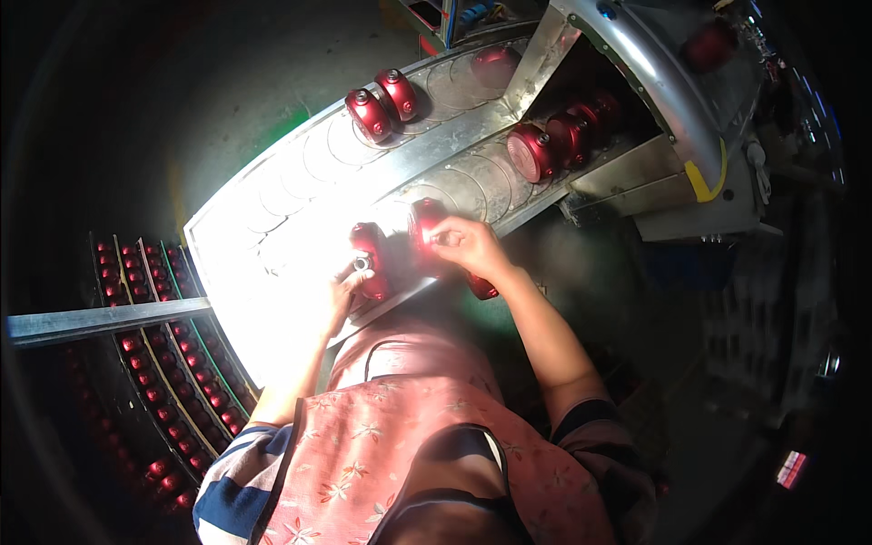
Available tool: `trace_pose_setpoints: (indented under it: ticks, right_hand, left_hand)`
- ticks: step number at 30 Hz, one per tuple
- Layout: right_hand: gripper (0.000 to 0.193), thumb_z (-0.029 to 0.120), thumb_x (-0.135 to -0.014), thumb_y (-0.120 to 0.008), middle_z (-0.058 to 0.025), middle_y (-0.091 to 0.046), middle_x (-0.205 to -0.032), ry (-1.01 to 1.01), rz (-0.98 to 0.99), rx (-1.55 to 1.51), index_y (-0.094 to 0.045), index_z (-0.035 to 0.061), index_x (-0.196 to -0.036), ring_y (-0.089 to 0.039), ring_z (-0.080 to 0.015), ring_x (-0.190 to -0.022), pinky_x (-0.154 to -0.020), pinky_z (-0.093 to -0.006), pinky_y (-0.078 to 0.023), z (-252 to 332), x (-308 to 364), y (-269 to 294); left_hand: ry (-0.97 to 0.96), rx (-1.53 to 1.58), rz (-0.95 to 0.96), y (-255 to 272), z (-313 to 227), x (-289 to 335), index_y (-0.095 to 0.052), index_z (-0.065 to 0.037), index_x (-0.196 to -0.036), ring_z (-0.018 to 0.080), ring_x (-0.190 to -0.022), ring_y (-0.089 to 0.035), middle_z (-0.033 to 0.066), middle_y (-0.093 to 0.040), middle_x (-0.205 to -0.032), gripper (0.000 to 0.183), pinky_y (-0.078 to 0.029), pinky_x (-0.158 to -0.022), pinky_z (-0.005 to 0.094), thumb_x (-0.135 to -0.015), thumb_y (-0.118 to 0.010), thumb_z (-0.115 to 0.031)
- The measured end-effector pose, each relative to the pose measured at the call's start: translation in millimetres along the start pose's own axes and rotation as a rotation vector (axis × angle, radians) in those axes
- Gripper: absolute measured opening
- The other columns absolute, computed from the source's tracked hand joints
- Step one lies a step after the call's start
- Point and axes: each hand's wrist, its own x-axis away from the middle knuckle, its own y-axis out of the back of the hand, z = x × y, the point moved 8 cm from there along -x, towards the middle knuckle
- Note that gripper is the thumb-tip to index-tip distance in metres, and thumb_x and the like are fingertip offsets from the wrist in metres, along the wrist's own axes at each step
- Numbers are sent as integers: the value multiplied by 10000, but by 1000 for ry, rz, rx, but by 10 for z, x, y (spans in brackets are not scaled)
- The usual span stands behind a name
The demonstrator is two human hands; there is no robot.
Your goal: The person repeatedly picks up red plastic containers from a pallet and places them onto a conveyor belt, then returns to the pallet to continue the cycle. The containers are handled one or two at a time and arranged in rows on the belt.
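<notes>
My left hand (341, 289) is closed on the near side of a glossy red round metal canister (371, 265), which stands on edge on the metal table. A small silver ring-shaped fitting (362, 261) shows beside my left fingertips. My right hand (472, 247) has its fingers drawn together on a second red canister (423, 227), just to the right of the first. Exactly how those fingertips grip is hard to make out in the glare. Below my right wrist, part of another red piece (482, 287) shows.
The shiny metal conveyor table (400, 163) carries two red canisters (381, 102) on its far lane. Several more canisters (554, 145) sit by the silver machine housing (649, 68) at the right. Racks with rows of red pieces (173, 363) stand at the left, crossed by a metal bar (109, 320).
</notes>
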Motion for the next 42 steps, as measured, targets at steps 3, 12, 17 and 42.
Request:
trace_pose_setpoints:
  ticks: [3,12,17,42]
  right_hand:
    - [179,148,-774,-735,-7,-548,-632,78,123,35,-693,100,-942,-506,-95,-598,-580,-282,-429,111,-522,-302]
    - [241,134,-818,-755,60,-392,-578,77,260,-61,-715,102,-1053,-346,-38,-549,-508,-233,-300,-452,-953,412]
    - [244,28,-889,-676,93,-421,-619,198,-16,-285,-665,39,-1133,-357,5,-536,-485,-178,-262,-477,-1308,1056]
    - [439,-9,-896,-594,-81,-562,-1075,212,-703,-356,-476,5,-1318,-559,-136,-940,-831,-255,-476,-1799,-63,2507]
  left_hand:
    - [-61,-2,-50,145,93,-399,-627,-9,-1260,51,-582,-453,-29,-578,-661,515,-418,-550,227,-794,-801,-144]
    - [-211,-178,-97,-547,-256,-505,-671,-10,-1192,61,-731,-533,23,-668,-831,390,-469,-700,229,-822,-761,-93]
    - [-344,195,-240,-380,-261,-690,-674,-59,-1201,18,-652,-483,-32,-578,-723,328,-441,-603,197,-878,-710,-99]
    - [-898,-253,-64,-1711,-848,-1515,-681,-128,-1184,319,-1199,-542,121,-618,-1286,429,-387,-1027,422,-767,-747,-199]
